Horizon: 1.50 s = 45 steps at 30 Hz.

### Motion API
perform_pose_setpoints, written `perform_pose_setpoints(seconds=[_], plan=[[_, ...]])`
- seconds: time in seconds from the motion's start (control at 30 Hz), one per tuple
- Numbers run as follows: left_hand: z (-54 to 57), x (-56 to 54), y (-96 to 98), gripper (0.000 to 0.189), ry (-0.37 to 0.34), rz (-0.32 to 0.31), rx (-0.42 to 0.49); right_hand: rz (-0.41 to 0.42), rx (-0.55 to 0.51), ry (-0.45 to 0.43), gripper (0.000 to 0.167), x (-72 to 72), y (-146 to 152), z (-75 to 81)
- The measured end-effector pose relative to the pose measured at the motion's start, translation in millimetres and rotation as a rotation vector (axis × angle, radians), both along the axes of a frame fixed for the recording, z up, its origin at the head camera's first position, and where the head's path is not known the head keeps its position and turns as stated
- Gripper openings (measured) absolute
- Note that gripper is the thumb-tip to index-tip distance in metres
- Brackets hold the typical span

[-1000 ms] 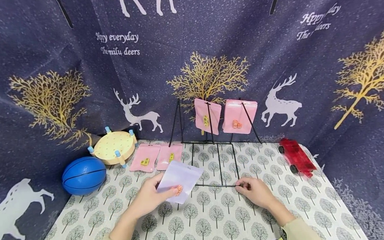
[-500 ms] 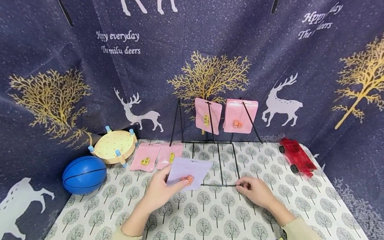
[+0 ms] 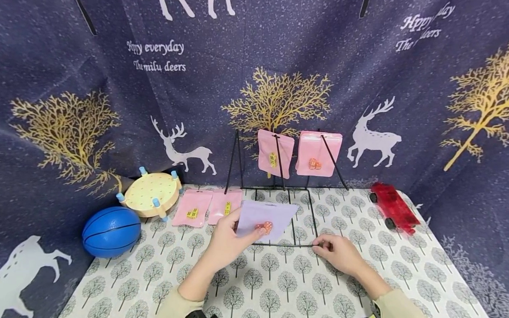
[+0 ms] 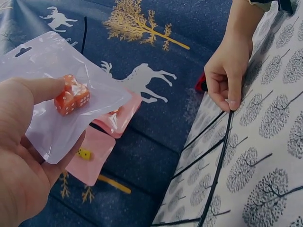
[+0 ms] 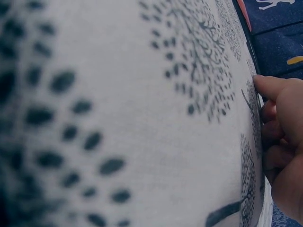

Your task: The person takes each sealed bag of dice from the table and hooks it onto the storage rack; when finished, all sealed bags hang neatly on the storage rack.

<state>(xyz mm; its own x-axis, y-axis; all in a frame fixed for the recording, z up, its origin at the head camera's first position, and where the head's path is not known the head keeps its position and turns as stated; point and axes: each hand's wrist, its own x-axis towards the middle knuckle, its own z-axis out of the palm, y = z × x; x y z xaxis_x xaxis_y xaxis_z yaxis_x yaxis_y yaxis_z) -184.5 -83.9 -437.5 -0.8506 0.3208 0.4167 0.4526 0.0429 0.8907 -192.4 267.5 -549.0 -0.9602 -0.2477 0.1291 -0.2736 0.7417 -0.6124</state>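
My left hand [image 3: 229, 239] pinches a lilac zip bag [image 3: 256, 214] between thumb and fingers, above the front of a black wire rack [image 3: 292, 209]. Orange dice [image 4: 71, 94] show through the bag under my thumb, and its slotted hang hole is free at the top. At the rack's front right corner, my right hand [image 3: 338, 253] grips the wire between thumb and curled fingers. On the rack's prongs hang a pink bag with yellow dice [image 3: 266, 149] and, to the right, pink bagging with orange dice [image 3: 321, 147].
Two pink bags [image 3: 192, 198] with yellow dice lie left of the rack. Farther left are a round yellow pegged board [image 3: 152, 193] with blue-tipped legs and a blue ball [image 3: 111, 233]. A red toy car [image 3: 393, 208] is at the right. A dark printed cloth hangs behind.
My left hand has moved right and slightly up with the lilac bag, which has tilted and now covers part of the rack's front. My right hand has stayed on the rack's corner.
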Motion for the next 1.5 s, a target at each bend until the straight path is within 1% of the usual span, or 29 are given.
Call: perform_pose_setpoints(seconds=[0.2, 0.43, 0.53, 0.7, 0.77, 1.03, 1.13, 1.27, 1.37, 1.5], plan=[[5.2, -4.8, 9.1, 0.038, -0.030, 0.024, 0.000, -0.009, 0.008, -0.012, 0.007, 0.1, -1, 0.2], [9.0, -11.2, 22.0, 0.037, -0.052, 0.018, 0.012, -0.009, 0.015, -0.008, 0.006, 0.0, -1, 0.2], [10.0, -12.7, 27.3, 0.037, -0.069, 0.040, 0.009, -0.006, 0.015, -0.004, 0.007, -0.2, 0, -0.3], [8.4, -14.5, 32.5, 0.037, -0.094, 0.094, -0.012, -0.001, 0.016, 0.004, 0.007, -0.2, 0, -0.7], [6.7, -15.5, 33.4, 0.038, -0.095, 0.103, -0.016, 0.000, 0.016, 0.004, 0.006, -0.3, -1, -0.7], [3.3, -17.9, 36.2, 0.040, -0.105, 0.100, -0.016, -0.015, 0.017, -0.018, 0.007, 0.7, -2, 1.1], [3.0, -19.2, 37.5, 0.040, -0.107, 0.109, -0.020, -0.019, 0.015, -0.015, 0.007, 0.8, -1, 0.7], [3.2, -21.6, 39.5, 0.039, -0.127, 0.115, -0.011, -0.017, 0.008, 0.002, 0.008, 0.7, -1, 0.3], [3.0, -23.6, 41.3, 0.040, -0.141, 0.109, 0.007, -0.018, 0.008, 0.008, 0.008, 0.4, -1, 0.1], [2.2, -27.2, 43.8, 0.039, -0.138, 0.113, 0.023, -0.017, 0.009, -0.004, 0.009, 0.4, -1, 0.9]])
